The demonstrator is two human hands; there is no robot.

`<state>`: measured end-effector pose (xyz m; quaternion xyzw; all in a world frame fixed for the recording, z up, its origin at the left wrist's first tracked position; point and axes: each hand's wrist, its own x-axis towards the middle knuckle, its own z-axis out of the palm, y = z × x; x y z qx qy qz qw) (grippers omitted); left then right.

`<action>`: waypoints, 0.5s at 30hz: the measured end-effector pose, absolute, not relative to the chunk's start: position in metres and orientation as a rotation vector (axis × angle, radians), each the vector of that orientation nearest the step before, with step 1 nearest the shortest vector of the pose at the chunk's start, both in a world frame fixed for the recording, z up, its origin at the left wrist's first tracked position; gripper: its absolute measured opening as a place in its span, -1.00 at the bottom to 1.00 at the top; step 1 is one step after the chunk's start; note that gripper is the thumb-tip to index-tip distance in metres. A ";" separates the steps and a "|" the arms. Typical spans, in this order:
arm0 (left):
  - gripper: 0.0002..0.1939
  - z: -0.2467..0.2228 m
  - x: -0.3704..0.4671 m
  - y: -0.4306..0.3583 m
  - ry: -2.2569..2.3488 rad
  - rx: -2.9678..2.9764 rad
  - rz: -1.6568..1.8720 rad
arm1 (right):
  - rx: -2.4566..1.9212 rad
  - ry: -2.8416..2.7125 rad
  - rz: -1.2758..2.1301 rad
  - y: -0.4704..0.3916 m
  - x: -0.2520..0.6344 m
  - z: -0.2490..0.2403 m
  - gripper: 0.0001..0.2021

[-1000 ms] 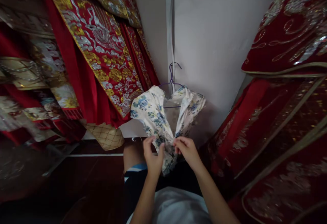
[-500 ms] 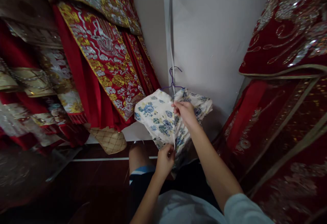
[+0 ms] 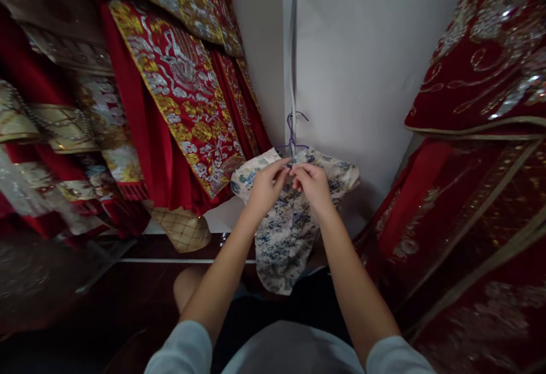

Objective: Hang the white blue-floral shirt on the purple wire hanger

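A white shirt with blue flowers (image 3: 285,237) hangs on a purple hanger (image 3: 292,129) in front of me. Both hands meet at the top of its front, just below the collar. My left hand (image 3: 268,185) has its fingers bent and tips together at the neckline. Beside it my right hand (image 3: 310,183) pinches at the same spot, fingertips nearly touching those of the left. The shirt's front edges lie together beneath the hands, and its lower part hangs down over my lap. Small details between the fingertips are hidden.
Red garments with gold and silver embroidery (image 3: 179,90) hang at the left, with a gold quilted piece (image 3: 183,227) below. More red beaded garments (image 3: 478,90) stand at the right. A pale strap (image 3: 293,50) runs down the wall (image 3: 358,50) to the hanger.
My left hand has moved up from the shirt's lower front to the neckline, beside my right hand. The shirt front, pulled taut before, now hangs loose. The view has shifted slightly.
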<state>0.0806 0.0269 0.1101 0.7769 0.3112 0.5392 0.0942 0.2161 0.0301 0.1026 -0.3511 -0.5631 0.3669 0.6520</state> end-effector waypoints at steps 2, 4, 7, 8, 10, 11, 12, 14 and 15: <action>-0.83 0.127 0.085 0.031 0.945 2.464 1.526 | -0.807 -1.300 0.790 0.033 0.219 0.101 -0.76; -0.85 0.134 0.087 0.032 0.988 2.541 1.556 | -0.834 -1.343 0.692 0.038 0.220 0.092 -0.74; -0.85 0.138 0.075 0.036 1.047 2.399 1.836 | -0.948 -1.366 0.581 0.044 0.218 0.065 -0.74; -0.85 0.137 0.066 0.041 1.067 2.249 1.969 | -0.982 -1.354 0.605 0.043 0.217 0.053 -0.75; -0.85 0.133 0.042 0.058 1.104 1.858 2.197 | -1.002 -1.296 0.742 0.039 0.213 0.031 -0.76; -0.86 0.127 0.029 0.069 1.097 1.627 2.276 | -0.992 -1.262 0.826 0.035 0.212 0.022 -0.75; -0.84 0.120 0.015 0.080 1.111 1.517 2.298 | -0.981 -1.231 0.899 0.030 0.210 0.015 -0.75; -0.71 0.100 -0.008 0.100 1.102 1.434 2.253 | -0.974 -1.195 0.974 0.020 0.206 0.006 -0.75; -0.67 0.088 -0.017 0.108 1.088 1.456 2.204 | -0.981 -1.189 0.981 0.016 0.205 0.004 -0.76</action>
